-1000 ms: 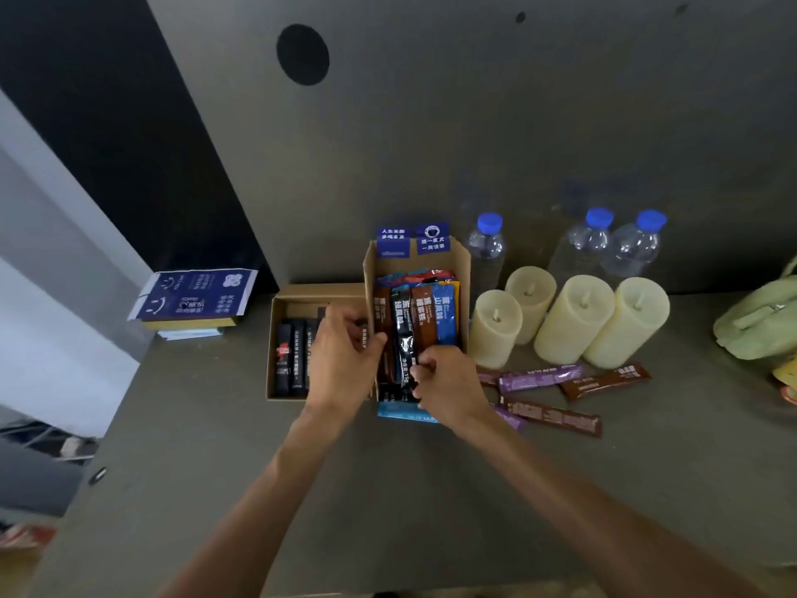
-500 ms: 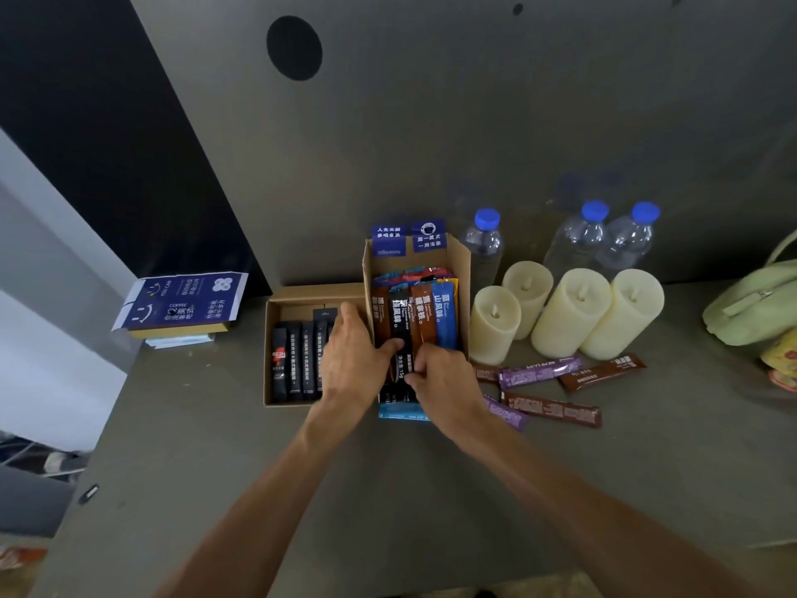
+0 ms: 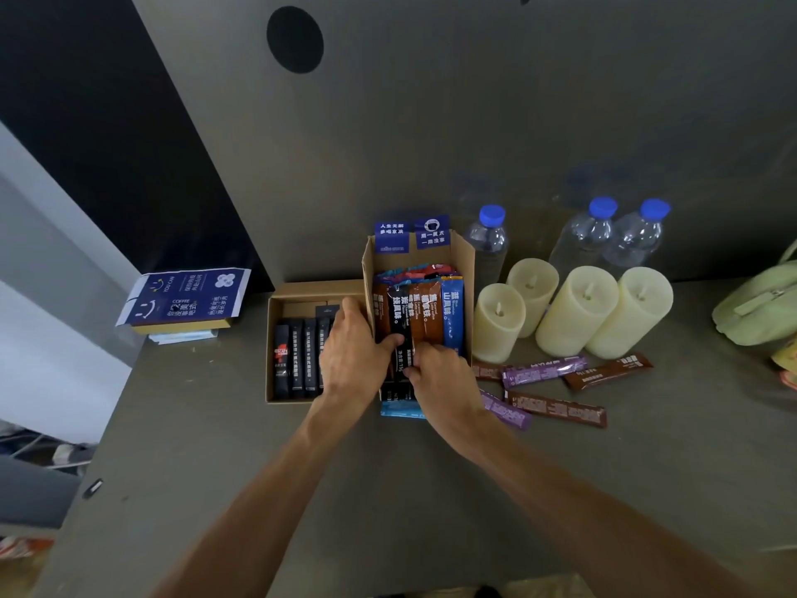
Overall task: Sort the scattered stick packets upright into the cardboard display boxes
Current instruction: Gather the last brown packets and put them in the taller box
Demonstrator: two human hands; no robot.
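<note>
The grey table [image 3: 207,459] carries two cardboard units against the back panel: the tall display box [image 3: 468,269] and, touching its left wall, the low display box [image 3: 272,356]. The low display box holds a row of dark packets [image 3: 297,360] set side by side. The tall display box holds coloured packets standing on end, with a blue one against its right wall. Four candles [image 3: 573,312] and three bottles [image 3: 487,239] stand just right of the tall display box and play no part in the task. The left hand [image 3: 351,360] grips the left wall of the tall display box, fingers over the outside and thumb inside, touching the black packet [image 3: 399,321]. The right hand [image 3: 440,377] pinches the lower part of the same black packet, which stands upright in the front row between brown neighbours. The step in hand appears to be seating this packet. The next move calls for pressing it down level with the row and letting go, while the left hand steadies the box. The loose packets [image 3: 556,410], purple and brown, lie flat on the table right of the box. A light-blue packet [image 3: 401,411] lies flat at its front edge. Each must be lifted by one end and turned upright before insertion.
</note>
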